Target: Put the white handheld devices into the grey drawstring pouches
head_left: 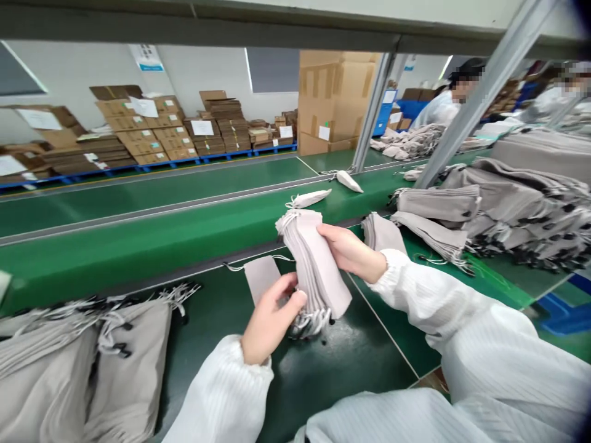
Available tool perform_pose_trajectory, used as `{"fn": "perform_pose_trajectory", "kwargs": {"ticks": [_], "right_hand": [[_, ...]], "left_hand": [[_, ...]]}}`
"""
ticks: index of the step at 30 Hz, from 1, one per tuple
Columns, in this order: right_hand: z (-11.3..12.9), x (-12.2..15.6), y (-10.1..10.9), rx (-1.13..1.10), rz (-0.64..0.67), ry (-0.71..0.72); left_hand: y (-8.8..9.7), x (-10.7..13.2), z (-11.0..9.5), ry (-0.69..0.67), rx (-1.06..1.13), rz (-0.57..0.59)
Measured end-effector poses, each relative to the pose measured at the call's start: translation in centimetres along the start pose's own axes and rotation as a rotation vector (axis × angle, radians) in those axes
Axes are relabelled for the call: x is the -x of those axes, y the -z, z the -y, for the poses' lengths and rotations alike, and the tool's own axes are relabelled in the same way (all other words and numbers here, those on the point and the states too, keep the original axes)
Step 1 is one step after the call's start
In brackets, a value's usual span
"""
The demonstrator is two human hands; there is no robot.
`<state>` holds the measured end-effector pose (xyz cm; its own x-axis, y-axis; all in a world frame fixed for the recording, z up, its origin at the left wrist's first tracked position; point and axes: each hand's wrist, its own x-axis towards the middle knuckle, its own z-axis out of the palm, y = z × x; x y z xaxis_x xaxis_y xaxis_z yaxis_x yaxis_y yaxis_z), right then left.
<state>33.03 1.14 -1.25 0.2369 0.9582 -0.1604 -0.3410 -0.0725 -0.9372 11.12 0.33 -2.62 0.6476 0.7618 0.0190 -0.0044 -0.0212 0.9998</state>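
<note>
A stack of pale grey drawstring pouches (318,261) is held between my two hands above the dark green table. My left hand (272,317) grips its lower left side, thumb in front, near the bunched white cords and black toggles. Fingers of my right hand (348,249) close on the upper right edge; some are hidden behind the stack. Just left of the stack, a single pouch (262,277) lies flat with its cord stretched out. To the right, behind my right wrist, rests another small bundle of pouches (383,231).
Larger grey drawstring bags (129,369) lie piled at the left front. High heaps of bags (521,191) cover the right side. Two pouches (311,199) sit on the green conveyor belt (138,243). A slanted metal post (480,98) rises at right. Beyond are stacked cartons (143,129) and co-workers.
</note>
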Motion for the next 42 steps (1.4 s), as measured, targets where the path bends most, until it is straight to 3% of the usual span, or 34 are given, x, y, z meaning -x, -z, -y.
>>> {"fn": "perform_pose_trajectory", "kwargs": {"ticks": [2, 5, 9, 11, 13, 15, 18, 24, 29, 34, 37, 40, 42], "right_hand": [[-1.1, -1.0, -1.9, 0.037, 0.079, -0.001], [-2.1, -1.7, -3.4, 0.218, 0.155, 0.076], [-1.5, -0.2, -3.8, 0.645, 0.195, 0.594], [-0.5, 1.4, -3.7, 0.788, 0.33, 0.814], [0.4, 2.7, -3.7, 0.887, 0.535, 0.908], [0.8, 3.3, -3.7, 1.002, 0.652, 0.932], [0.6, 3.3, -3.9, 1.099, 0.636, 0.938], [0.2, 2.4, -4.3, 0.932, 0.655, 0.789], [2.0, 1.1, -4.7, 0.69, 0.439, 0.5], [4.8, -0.1, -5.9, 0.509, 0.272, 0.586], [4.6, 0.6, -7.1, 0.614, 0.399, 0.59], [2.6, 1.6, -8.2, 0.758, 0.632, 0.613], [1.1, 2.0, -8.5, 0.794, 0.703, 0.668]], "left_hand": [[-0.6, 0.1, 0.4, 0.038, 0.156, 0.012], [-0.6, 0.7, 0.9, 0.135, 0.304, -0.069], [0.3, 1.4, 0.5, 0.194, 0.503, -0.22], [0.9, 1.6, 0.2, 0.152, 0.544, -0.286], [1.6, 1.6, 0.1, 0.105, 0.547, -0.341], [2.1, 1.6, 0.1, 0.076, 0.539, -0.373], [2.4, 1.7, 0.4, 0.06, 0.5, -0.394], [2.5, 2.1, 0.6, 0.05, 0.444, -0.37], [3.4, 2.4, 0.3, 0.075, 0.432, -0.39], [4.8, 2.9, -0.3, 0.07, 0.445, -0.463], [5.2, 3.1, -0.5, 0.044, 0.451, -0.462], [5.1, 3.1, -0.4, 0.026, 0.474, -0.443], [5.0, 3.0, -0.1, 0.034, 0.484, -0.429]]}}
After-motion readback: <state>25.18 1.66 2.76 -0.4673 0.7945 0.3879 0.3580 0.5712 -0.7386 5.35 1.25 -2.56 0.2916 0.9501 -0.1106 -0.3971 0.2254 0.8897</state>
